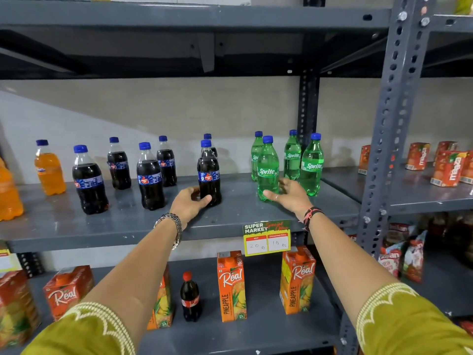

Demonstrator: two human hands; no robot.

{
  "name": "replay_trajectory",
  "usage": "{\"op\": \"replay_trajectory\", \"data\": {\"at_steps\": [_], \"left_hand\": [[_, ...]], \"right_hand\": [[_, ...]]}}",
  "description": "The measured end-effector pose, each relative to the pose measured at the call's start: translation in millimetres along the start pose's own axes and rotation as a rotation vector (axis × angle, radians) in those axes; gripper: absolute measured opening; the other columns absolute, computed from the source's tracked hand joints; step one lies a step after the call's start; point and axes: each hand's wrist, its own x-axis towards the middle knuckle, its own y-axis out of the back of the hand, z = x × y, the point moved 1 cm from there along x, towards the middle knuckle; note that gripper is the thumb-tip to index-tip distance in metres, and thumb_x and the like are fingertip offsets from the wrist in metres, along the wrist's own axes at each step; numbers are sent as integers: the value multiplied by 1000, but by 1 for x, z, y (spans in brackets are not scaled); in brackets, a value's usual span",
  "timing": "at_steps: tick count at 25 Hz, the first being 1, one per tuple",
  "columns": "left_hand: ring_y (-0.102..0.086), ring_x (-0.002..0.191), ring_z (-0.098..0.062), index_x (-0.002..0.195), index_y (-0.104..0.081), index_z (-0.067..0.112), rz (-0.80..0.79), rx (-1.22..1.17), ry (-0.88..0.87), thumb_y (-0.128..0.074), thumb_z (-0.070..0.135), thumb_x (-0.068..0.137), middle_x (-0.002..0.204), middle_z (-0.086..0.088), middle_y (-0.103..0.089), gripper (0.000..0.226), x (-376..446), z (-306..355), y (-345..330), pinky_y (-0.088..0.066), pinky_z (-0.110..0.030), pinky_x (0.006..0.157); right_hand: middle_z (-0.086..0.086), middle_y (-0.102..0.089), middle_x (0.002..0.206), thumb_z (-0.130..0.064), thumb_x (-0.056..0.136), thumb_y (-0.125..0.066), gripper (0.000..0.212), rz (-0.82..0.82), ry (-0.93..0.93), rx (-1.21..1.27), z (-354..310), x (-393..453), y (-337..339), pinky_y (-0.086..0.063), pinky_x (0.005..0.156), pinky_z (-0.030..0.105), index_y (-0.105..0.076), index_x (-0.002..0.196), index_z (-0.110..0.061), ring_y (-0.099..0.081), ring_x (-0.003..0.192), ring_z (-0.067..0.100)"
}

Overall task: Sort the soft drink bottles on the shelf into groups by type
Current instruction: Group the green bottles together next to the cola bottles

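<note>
- nearest, on the lower shelf: real pineapple cartons (231, 285) and a lone red-capped cola bottle (190, 299), apart from the sorting above.
- at the middle shelf (76, 224) front edge, a supermarket price tag (267, 238) hanging just below the right wrist.
- left hand (189, 203) curled around the base of the front thums up bottle (209, 172), thumb and fingers touching it low down; gripping, though not yet lifted.
- right hand (289, 192) spread wide, thumb against the base of the front sprite bottle (268, 169), fingers reaching behind it; touching but not closed, so no firm hold as far as can be judged.
- further back: sprite group (291, 157) standing close together on the right, dark cola bottles (120, 165) scattered loosely across the middle, orange soda bottle (48, 169) at far left.
- risks, as a judgement: low grip on tall bottles likely to tip them when slid; open right fingers could knock the neighbouring sprite over; front bottles sit near the shelf lip, so a nudge forward could drop one.
</note>
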Motion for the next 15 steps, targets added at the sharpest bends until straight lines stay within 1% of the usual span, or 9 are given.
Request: {"op": "replay_trajectory", "data": {"at_steps": [2, 3, 5, 7, 11, 13, 15], "left_hand": [[-56, 113, -24, 124, -53, 11, -32, -26, -19, -65, 20, 82, 122, -11, -62, 45, 2, 0, 5, -40, -42, 105], [-55, 114, -24, 124, -53, 12, -47, -36, -29, -63, 18, 84, 123, -11, -61, 42, 2, 0, 6, -39, -42, 106], [-56, 112, -23, 125, -52, 9, -72, -60, -43, -60, 13, 86, 122, -12, -61, 40, 0, 3, 6, -39, -38, 104], [-56, 110, -21, 125, -52, 6, -75, -62, -45, -60, 11, 85, 120, -10, -61, 41, 1, 4, 4, -40, -36, 103], [-56, 109, -20, 124, -52, 5, -49, -55, -47, -63, 8, 83, 121, -10, -60, 43, 3, 2, 3, -40, -40, 105], [-56, 112, -23, 123, -53, 5, -52, -57, -50, -63, 8, 83, 122, -11, -61, 42, 5, 1, 3, -40, -42, 105], [-56, 112, -24, 123, -52, 5, -51, -64, -46, -62, 8, 83, 120, -10, -60, 41, 5, 1, 2, -40, -43, 105]], "right_hand": [[11, -45, 142, -26, 80, -68, 65, -21, -2, 40, 1, 2, 1, -30, 111, 38, -40, 134, -6, -39, 133, 25], [11, -43, 143, -25, 81, -67, 65, -27, -1, 47, 1, 3, 1, -29, 111, 38, -38, 135, -5, -38, 134, 25], [12, -45, 142, -25, 80, -68, 65, -14, -5, 42, 2, 6, -1, -30, 112, 38, -39, 134, -4, -40, 133, 24], [12, -51, 136, -21, 79, -70, 58, -2, -12, 66, 3, 8, -2, -34, 110, 38, -46, 129, -4, -45, 128, 24], [11, -58, 129, -15, 79, -70, 50, 4, -15, 99, 3, 7, -2, -37, 103, 31, -51, 124, -3, -52, 121, 22], [11, -58, 129, -16, 79, -70, 51, 8, -12, 92, 3, 8, -2, -38, 103, 32, -51, 124, -3, -52, 121, 22], [11, -54, 134, -19, 79, -70, 57, 6, -13, 68, 4, 8, -3, -37, 107, 35, -47, 128, -3, -49, 125, 23]]}}
